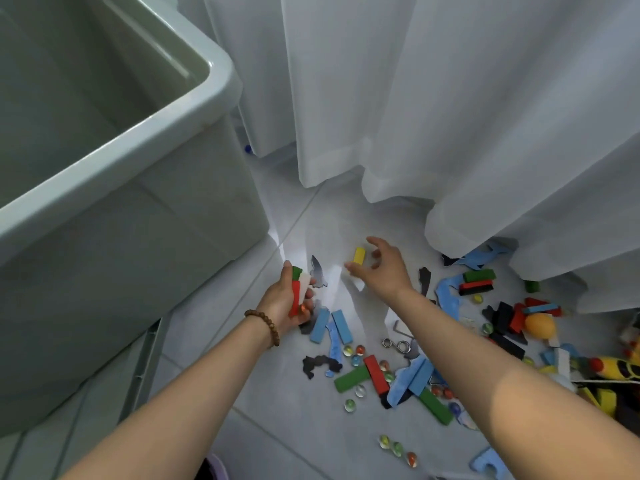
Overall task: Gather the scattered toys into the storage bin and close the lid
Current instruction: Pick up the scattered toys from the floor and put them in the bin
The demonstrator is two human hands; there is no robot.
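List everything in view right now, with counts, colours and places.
bin: one, pale green, open, upper left
curtain: one, white, hanging to the floor, upper right
floor: pale grey tiles
yellow block: one, at the right hand's fingertips, grip unclear
held blocks: at least three, red, green, white, in the left hand
loose blocks: many, blue, green, red, black, floor right of centre
marbles: many, glass, scattered among the blocks
foam pieces: several, blue and black, flat on the floor
ball: one, orange, right
metal rings: two, silver, centre
yellow toy: one, right edge
bracelet: one, brown beads, left wrist
left hand: grips the held blocks
right hand: fingers spread round the yellow block
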